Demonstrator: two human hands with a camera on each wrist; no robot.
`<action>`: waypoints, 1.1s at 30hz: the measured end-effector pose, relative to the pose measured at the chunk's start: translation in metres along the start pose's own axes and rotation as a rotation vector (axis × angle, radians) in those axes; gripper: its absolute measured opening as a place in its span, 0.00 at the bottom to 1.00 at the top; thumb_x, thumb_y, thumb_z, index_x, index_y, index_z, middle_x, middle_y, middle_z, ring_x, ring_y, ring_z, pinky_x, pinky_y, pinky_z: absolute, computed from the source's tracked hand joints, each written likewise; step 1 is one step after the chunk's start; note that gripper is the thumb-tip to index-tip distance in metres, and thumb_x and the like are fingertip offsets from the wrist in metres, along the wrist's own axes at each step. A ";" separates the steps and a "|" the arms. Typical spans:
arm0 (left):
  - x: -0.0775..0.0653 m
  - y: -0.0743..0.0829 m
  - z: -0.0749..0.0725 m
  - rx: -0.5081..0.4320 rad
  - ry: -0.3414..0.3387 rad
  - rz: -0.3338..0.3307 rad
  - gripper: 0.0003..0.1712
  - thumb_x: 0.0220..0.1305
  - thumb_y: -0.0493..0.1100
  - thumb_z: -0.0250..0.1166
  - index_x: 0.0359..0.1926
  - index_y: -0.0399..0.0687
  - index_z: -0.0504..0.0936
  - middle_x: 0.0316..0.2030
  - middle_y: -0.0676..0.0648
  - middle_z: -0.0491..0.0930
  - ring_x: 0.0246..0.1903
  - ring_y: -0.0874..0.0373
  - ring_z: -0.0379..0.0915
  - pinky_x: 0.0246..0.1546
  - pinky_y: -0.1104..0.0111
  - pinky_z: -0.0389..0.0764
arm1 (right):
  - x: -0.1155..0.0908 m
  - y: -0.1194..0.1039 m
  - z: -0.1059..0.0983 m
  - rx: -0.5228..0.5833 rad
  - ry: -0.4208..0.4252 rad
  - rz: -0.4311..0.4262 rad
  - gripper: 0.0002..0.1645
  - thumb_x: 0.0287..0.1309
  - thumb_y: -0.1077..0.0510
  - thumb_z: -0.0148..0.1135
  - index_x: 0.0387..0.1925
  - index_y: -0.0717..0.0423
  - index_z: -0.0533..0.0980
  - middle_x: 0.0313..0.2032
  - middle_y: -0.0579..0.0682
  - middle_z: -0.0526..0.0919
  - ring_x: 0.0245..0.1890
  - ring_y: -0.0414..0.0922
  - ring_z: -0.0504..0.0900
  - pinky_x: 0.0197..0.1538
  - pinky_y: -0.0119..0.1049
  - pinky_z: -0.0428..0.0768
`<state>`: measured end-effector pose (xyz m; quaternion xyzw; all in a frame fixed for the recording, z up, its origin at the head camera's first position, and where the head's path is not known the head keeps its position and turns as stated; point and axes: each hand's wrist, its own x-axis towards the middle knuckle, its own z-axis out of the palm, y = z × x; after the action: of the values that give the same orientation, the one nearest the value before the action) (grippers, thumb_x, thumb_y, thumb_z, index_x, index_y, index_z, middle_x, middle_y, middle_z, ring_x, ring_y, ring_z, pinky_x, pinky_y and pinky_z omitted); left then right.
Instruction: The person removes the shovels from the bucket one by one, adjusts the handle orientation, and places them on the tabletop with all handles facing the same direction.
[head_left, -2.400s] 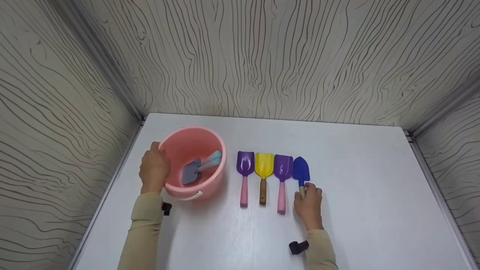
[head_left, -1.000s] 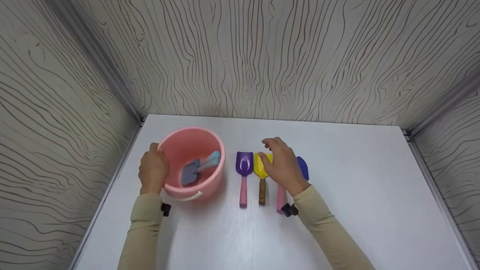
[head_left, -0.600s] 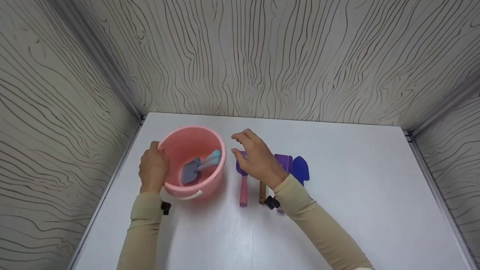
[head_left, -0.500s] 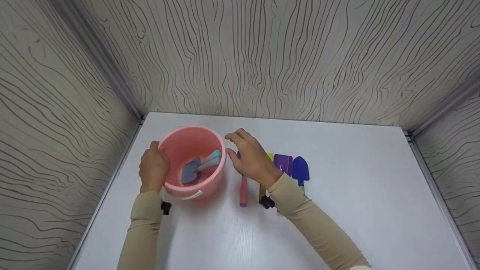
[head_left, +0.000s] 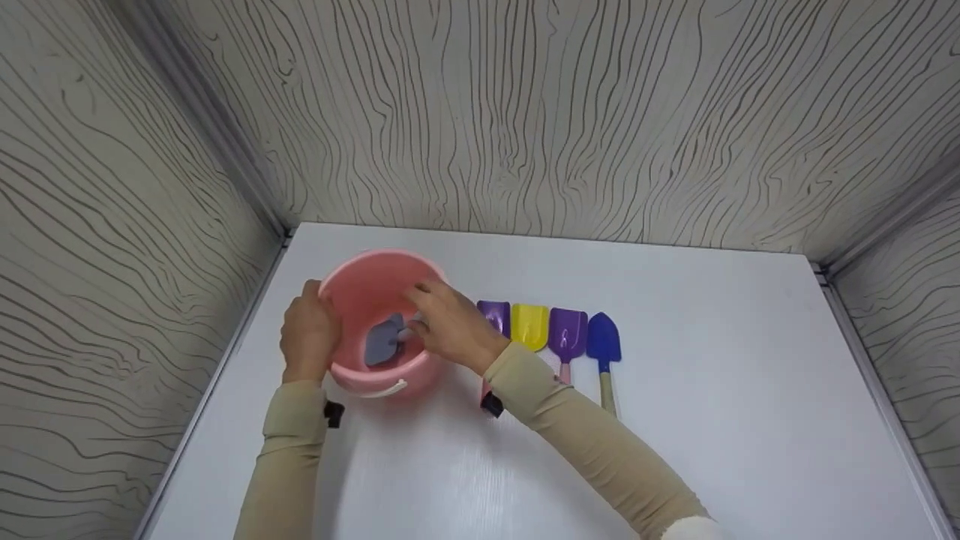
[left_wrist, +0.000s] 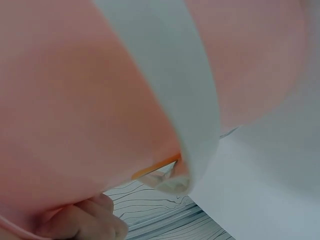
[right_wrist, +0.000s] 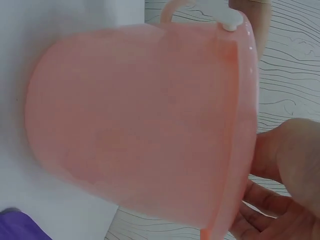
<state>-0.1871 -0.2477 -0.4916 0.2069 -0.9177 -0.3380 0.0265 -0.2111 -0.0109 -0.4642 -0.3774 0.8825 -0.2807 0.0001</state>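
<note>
The grey shovel [head_left: 384,341] lies inside the pink bucket [head_left: 360,388], low against its near side, its blade to the left and its pale handle running right, beneath the right hand [head_left: 454,322]. That hand reaches over the bucket's right rim, thumb and fingers parted; the tips are partly hidden, and no hold on the handle shows. The left hand [head_left: 310,332] grips the rim on the left. The step in hand looks to be reaching for the shovel while the bucket is steadied; the next move would call for a pinch on the handle and a lift clear of the high wall, which stands in the way. The white bail [head_left: 385,391] hangs down the near side. Right of the bucket, on the white table [head_left: 750,375], lie a purple shovel [head_left: 495,315], a yellow shovel [head_left: 529,327], a second purple shovel [head_left: 568,334] and a blue trowel [head_left: 604,337], blades far; the right sleeve [head_left: 577,427] crosses above some handles, so a low swing back could brush them. Patterned walls [head_left: 487,112] rise beyond the table.
</note>
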 end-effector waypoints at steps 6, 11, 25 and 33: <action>0.002 -0.001 0.001 0.007 -0.007 -0.009 0.25 0.88 0.51 0.41 0.68 0.39 0.71 0.53 0.31 0.82 0.46 0.36 0.84 0.41 0.45 0.85 | 0.009 -0.005 0.011 0.021 -0.057 0.059 0.24 0.69 0.66 0.68 0.64 0.55 0.78 0.59 0.52 0.81 0.56 0.46 0.81 0.65 0.39 0.82; 0.003 0.000 0.000 0.029 -0.011 -0.021 0.25 0.88 0.51 0.41 0.69 0.39 0.70 0.54 0.30 0.81 0.48 0.34 0.84 0.43 0.42 0.85 | 0.018 -0.009 0.018 -0.034 -0.072 0.056 0.26 0.64 0.66 0.72 0.63 0.56 0.80 0.56 0.52 0.84 0.54 0.46 0.83 0.60 0.39 0.84; 0.001 -0.001 0.000 0.027 -0.009 -0.004 0.24 0.88 0.49 0.41 0.67 0.38 0.71 0.53 0.29 0.81 0.48 0.32 0.84 0.42 0.40 0.84 | 0.041 -0.014 0.041 -0.358 -0.163 0.050 0.14 0.60 0.62 0.73 0.48 0.50 0.88 0.43 0.49 0.90 0.44 0.46 0.87 0.52 0.42 0.84; 0.002 0.000 0.000 0.018 -0.008 -0.019 0.24 0.88 0.49 0.40 0.68 0.38 0.71 0.53 0.31 0.82 0.49 0.34 0.84 0.44 0.42 0.85 | 0.048 -0.014 0.050 -0.453 -0.169 0.029 0.09 0.65 0.60 0.73 0.46 0.49 0.91 0.40 0.49 0.93 0.40 0.44 0.89 0.45 0.39 0.87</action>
<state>-0.1888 -0.2486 -0.4923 0.2147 -0.9188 -0.3308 0.0178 -0.2252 -0.0757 -0.4895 -0.3775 0.9250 -0.0431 -0.0065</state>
